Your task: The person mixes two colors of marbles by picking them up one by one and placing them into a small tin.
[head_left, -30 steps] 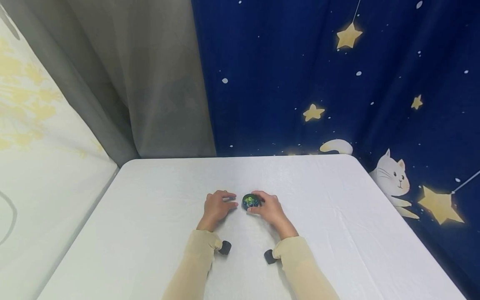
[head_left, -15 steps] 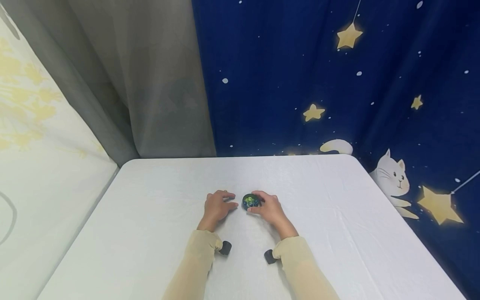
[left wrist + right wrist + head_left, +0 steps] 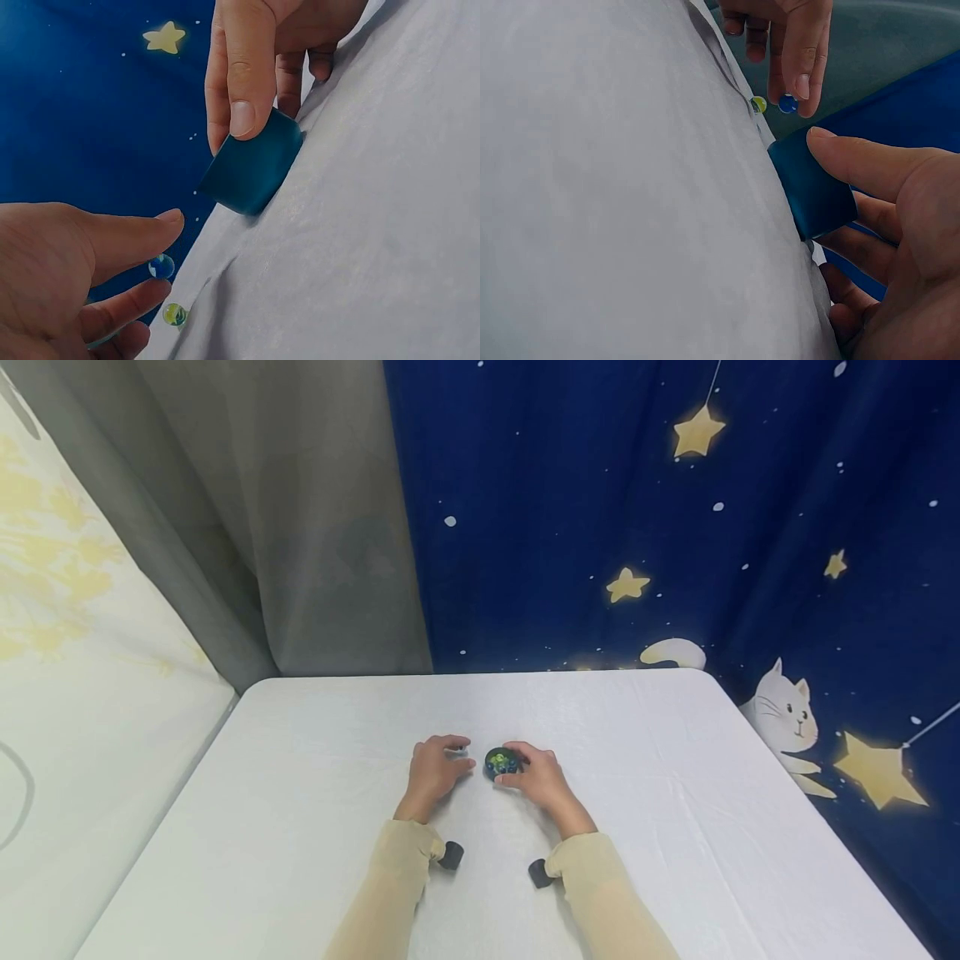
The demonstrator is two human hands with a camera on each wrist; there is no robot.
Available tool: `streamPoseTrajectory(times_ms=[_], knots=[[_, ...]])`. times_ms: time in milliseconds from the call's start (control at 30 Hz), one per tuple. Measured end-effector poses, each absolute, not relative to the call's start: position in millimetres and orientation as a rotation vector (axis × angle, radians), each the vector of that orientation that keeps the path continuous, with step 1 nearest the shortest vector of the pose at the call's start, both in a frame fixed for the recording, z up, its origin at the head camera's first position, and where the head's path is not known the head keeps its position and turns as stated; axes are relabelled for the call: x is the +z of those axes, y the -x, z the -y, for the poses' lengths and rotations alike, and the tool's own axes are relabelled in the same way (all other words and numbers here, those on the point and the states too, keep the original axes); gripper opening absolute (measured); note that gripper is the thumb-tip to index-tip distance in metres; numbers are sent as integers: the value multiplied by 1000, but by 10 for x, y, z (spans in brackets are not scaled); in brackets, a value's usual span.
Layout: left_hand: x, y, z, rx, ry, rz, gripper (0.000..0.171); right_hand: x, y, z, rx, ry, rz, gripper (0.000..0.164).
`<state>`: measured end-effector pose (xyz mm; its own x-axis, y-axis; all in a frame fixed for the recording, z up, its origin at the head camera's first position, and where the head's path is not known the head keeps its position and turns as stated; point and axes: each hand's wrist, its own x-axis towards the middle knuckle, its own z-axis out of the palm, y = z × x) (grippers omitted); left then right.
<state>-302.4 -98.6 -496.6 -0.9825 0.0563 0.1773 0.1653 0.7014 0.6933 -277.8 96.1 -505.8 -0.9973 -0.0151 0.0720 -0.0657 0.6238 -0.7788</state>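
Note:
My left hand (image 3: pixel 433 768) is low over the white table, to the left of a small teal cup. It holds a blue marble (image 3: pixel 161 266) at its fingertips, raised off the cloth. Just below that, close to the cloth, is a yellow-green marble (image 3: pixel 175 314). My right hand (image 3: pixel 542 777) grips the teal cup (image 3: pixel 814 187), thumb on the near side and fingers on the far side. The cup sits upright on the table, and green and blue marbles (image 3: pixel 501 763) show inside it. A gap separates the left fingertips from the cup.
A wrinkled white cloth covers the table (image 3: pixel 315 827). Behind it hang a grey curtain (image 3: pixel 330 527) and a dark blue curtain (image 3: pixel 540 527) with stars and a cat. Black wrist cameras (image 3: pixel 451 856) sit at both sleeves.
The left hand's fingers have lifted a little, and a small marble now shows between them. The right hand and the teal cup have stayed in place.

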Motion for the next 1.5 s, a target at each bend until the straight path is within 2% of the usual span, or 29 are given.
streamPoseTrajectory(times_ms=[300,800,1500], knots=[[-4991,3046,992,-1211,164,2688,33,-5064,2784,-957,1338,-61,2776,58],[-4969,3058,1008,-1308,88,2596,15,-5061,2777,-957,1336,-57,2772,58],[-4888,3015,957,-1434,224,2471,15,-5055,2760,-968,1322,-69,2784,58]])
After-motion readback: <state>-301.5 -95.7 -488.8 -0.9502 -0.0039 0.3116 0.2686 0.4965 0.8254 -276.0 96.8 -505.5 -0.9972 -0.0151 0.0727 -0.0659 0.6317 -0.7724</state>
